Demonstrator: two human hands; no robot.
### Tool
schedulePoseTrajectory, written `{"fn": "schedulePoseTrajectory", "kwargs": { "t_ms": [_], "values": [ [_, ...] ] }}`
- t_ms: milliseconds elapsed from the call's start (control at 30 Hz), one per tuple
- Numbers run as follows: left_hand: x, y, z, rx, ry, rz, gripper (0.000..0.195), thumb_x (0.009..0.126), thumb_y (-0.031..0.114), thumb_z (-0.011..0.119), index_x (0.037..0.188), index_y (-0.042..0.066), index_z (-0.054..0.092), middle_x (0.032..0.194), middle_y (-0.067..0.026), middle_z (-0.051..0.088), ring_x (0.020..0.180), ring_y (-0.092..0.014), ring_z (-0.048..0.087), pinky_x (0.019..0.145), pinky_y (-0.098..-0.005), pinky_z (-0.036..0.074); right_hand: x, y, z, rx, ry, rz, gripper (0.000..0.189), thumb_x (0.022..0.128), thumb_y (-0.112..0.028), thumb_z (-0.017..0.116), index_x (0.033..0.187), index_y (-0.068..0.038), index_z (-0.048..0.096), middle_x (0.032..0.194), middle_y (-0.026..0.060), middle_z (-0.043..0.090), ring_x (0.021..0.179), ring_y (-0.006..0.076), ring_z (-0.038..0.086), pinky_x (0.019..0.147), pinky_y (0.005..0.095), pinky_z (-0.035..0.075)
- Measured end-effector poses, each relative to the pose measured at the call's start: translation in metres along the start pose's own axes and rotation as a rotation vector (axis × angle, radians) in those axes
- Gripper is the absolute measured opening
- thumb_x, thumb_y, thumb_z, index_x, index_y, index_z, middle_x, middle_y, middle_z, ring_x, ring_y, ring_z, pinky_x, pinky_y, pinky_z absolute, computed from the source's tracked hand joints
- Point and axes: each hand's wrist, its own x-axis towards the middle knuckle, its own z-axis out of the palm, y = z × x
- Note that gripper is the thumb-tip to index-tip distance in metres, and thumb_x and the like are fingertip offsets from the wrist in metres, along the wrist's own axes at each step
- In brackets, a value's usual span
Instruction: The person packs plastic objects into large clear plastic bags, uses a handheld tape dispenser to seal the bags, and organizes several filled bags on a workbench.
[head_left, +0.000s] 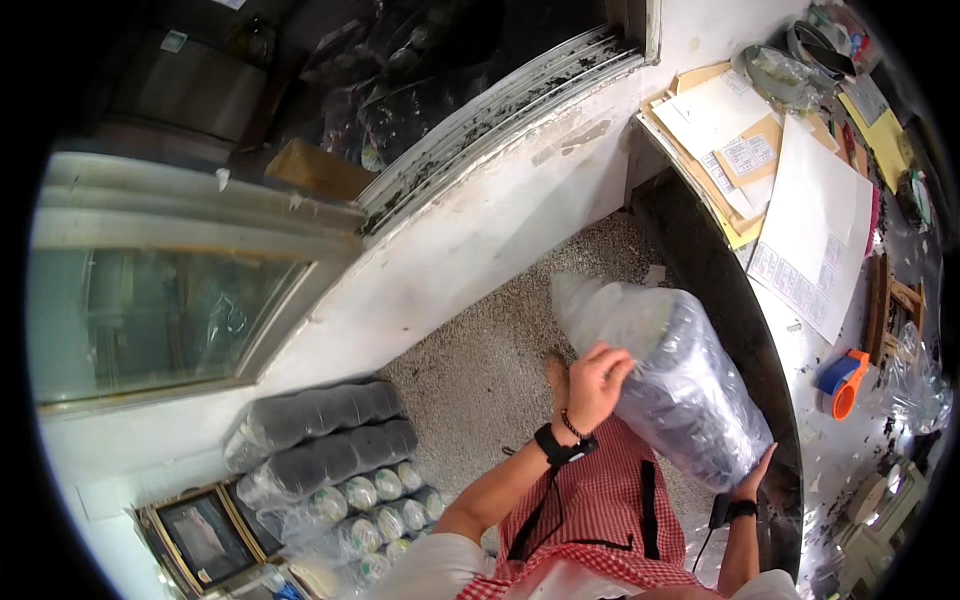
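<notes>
A large clear plastic bag (686, 375) packed with dark contents hangs tilted in front of my body, beside the curved table edge. Its loose, cloudy end (600, 307) points away from me. My left hand (601, 381) has its fingers closed at the bag's near side, close to that loose end, seemingly pinching the film. Under the lower end, my right hand (752, 476) bears the bag with its palm and fingers against the plastic. What the bag contains is blurred by glare. A red checked apron (585, 487) covers my front.
On the table (795, 390) at right lie paper sheets (817, 232), an orange tape dispenser (847, 386) and crumpled plastic (915, 382). Wrapped rolls of dark spools (330, 450) and a framed picture (202, 536) stand low at left. A window sill (495, 112) runs along the white wall.
</notes>
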Motion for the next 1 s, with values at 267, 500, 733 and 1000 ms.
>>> {"fn": "schedulePoseTrajectory", "kwargs": {
  "t_ms": [267, 500, 733, 1000],
  "values": [
    [0.032, 0.28, -0.011, -0.152, -0.299, 0.679, 0.01, 0.075, 0.011, 0.067, 0.078, 0.003, 0.063, 0.071, -0.0063, 0.056, 0.06, -0.021, 0.054, 0.054, -0.0309, 0.041, -0.134, -0.131, -0.057, 0.118, -0.242, 0.007, 0.077, 0.088, -0.062, 0.034, 0.142, -0.009, 0.024, 0.143, 0.0101, 0.03, 0.13, 0.0286, 0.03, 0.108, 0.0428, 0.025],
    [0.043, 0.487, -0.025, -0.126, -0.302, 0.978, 0.009, 0.062, 0.015, 0.066, 0.059, 0.006, 0.067, 0.058, -0.0111, 0.062, 0.057, -0.026, 0.063, 0.057, -0.0329, 0.051, -0.199, -0.185, -0.006, 0.327, -0.343, -0.14, 0.074, 0.088, -0.061, 0.033, 0.142, -0.011, 0.024, 0.144, 0.009, 0.029, 0.13, 0.0282, 0.031, 0.107, 0.0426, 0.025],
    [0.064, 0.546, -0.004, 0.341, -0.32, 1.052, 0.013, 0.067, 0.02, 0.063, 0.068, 0.007, 0.067, 0.068, -0.0109, 0.064, 0.066, -0.028, 0.063, 0.066, -0.0359, 0.051, -0.212, -0.17, 0.125, 0.601, -0.538, -0.06, 0.072, 0.089, -0.06, 0.032, 0.142, -0.012, 0.025, 0.144, 0.008, 0.029, 0.13, 0.0278, 0.031, 0.107, 0.0425, 0.025],
    [0.201, 0.371, 0.028, 0.51, -0.133, 0.937, 0.02, 0.074, 0.024, 0.058, 0.075, 0.005, 0.063, 0.071, -0.0131, 0.062, 0.067, -0.031, 0.06, 0.065, -0.0397, 0.048, -0.156, -0.271, 0.477, 0.136, -1.086, -0.339, 0.069, 0.087, -0.058, 0.037, 0.142, -0.017, 0.025, 0.145, 0.0082, 0.026, 0.132, 0.0303, 0.025, 0.106, 0.0469, 0.021]
  ]
}}
